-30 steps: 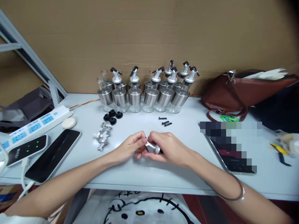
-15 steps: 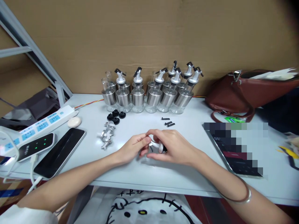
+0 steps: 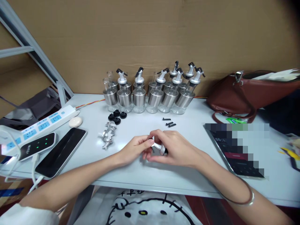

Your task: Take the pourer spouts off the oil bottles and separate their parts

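Between my hands, low over the front of the table, is a silver pourer spout (image 3: 160, 148) with black parts at both ends. My right hand (image 3: 174, 147) curls around its wider base, palm side toward it. The thumb and fingers of my left hand (image 3: 138, 147) pinch the narrow tip, partly covering a black piece there. Beyond my hands lie several small black flaps (image 3: 170, 124). To the left are silver spout bodies (image 3: 108, 134) in a heap and several black rubber stoppers (image 3: 117, 117).
Glass-and-steel bottles (image 3: 139, 99) stand in rows at the back, several topped with spouts. On the left are a power strip (image 3: 44, 125), a phone (image 3: 61, 152) and a white round case (image 3: 75, 122). A tablet (image 3: 231, 150) and brown bag (image 3: 253, 93) occupy the right.
The spout has tilted slightly between my hands, and my left fingers have shifted over its tip. My right hand keeps its hold on the base.
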Tool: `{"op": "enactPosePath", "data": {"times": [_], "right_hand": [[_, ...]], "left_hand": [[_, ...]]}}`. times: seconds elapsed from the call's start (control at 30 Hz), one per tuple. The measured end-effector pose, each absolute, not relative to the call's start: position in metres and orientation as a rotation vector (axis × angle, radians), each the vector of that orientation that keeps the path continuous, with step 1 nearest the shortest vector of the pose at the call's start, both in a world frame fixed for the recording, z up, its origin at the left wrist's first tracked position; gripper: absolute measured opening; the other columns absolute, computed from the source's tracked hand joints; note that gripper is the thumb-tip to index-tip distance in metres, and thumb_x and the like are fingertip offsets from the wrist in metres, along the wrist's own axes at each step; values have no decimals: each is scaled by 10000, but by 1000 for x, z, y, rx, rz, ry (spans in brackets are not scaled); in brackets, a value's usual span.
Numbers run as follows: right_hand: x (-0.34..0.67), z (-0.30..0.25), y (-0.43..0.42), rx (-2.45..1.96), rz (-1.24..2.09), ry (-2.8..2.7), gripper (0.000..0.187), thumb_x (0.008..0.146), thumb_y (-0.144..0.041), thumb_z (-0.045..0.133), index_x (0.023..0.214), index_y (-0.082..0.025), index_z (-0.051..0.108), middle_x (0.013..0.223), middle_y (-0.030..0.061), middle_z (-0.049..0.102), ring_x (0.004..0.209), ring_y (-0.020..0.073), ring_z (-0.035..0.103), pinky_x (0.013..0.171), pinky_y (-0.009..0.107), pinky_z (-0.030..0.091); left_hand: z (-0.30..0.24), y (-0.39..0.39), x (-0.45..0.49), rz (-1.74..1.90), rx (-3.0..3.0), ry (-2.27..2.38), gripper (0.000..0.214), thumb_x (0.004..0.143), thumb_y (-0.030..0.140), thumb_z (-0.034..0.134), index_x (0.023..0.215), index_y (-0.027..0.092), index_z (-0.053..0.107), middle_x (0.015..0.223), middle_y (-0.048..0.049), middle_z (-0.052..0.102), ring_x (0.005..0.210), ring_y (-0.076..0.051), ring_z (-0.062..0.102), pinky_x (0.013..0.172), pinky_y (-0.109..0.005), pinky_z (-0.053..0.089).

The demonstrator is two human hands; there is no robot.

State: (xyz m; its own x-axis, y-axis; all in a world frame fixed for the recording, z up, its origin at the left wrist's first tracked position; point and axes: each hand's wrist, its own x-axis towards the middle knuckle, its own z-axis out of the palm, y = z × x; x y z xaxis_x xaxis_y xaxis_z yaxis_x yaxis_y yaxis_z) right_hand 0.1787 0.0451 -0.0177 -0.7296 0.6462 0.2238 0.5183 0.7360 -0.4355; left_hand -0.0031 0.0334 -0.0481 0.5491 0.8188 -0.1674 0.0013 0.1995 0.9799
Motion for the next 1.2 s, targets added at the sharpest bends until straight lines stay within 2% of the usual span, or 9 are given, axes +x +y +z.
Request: {"op": "enactPosePath", "data": {"times": [0.07,0.1,0.2,0.33,0.47,0.6,0.73,0.93,1.2], "right_hand": [[188,-13,51,-909,573,-2421,593,740,-667,572,1044,-170,459,796,52,625,663,178,585,601,289,440],[194,-10,56,-924,584,-2304,581,775,-679,513,1063,-180,449,826,60,617,694,180,584,629,301,457],[215,-3,71,-1050,494,-1972,346,934,-521,335,1032,-222,478,796,38,588,700,166,564,668,309,463],[228,3,81,-1192,323,-1973,206,910,-383,465,829,-212,548,682,14,588,623,151,542,599,280,430],[217,3,72,-1104,372,-2202,200,889,-341,520,782,-189,595,706,24,632,635,136,566,546,236,409],[201,-3,61,-981,492,-2437,275,834,-439,602,870,-168,640,722,25,637,640,133,578,573,234,417],[195,-10,61,-946,462,-2579,303,876,-436,547,819,-155,644,690,31,634,624,134,560,619,252,396],[193,-12,61,-993,422,-2617,368,903,-437,498,675,-159,581,615,11,585,558,120,490,578,244,324],[188,-18,55,-1069,304,-2690,400,943,-428,416,679,-164,561,577,15,558,513,123,453,543,258,257]], "left_hand": [[-46,37,-6,776,1235,863,349,790,506,540,723,165,511,565,20,535,491,-99,481,500,-234,369],[-45,39,-8,866,1230,890,317,790,465,533,691,164,510,579,14,536,512,-103,487,514,-238,376],[-43,47,-14,1135,1244,990,254,757,351,498,593,159,526,561,8,502,537,-105,459,531,-242,355],[-44,53,-15,1198,1212,1089,226,726,302,520,552,157,513,536,18,479,534,-98,437,529,-237,325],[-48,53,-12,1119,1167,1064,263,746,351,576,588,155,501,561,29,506,522,-82,456,546,-225,345],[-52,52,-9,1011,1142,990,327,737,449,612,634,152,520,596,28,518,516,-80,468,534,-225,367],[-53,49,-7,932,1194,981,391,729,523,620,652,148,541,594,25,519,510,-81,467,528,-229,362],[-52,46,-7,927,1246,995,415,757,560,582,682,155,531,552,34,494,507,-85,457,522,-227,336],[-53,45,-9,953,1305,1015,369,821,514,525,701,165,505,565,36,479,541,-93,445,551,-229,328]]}}
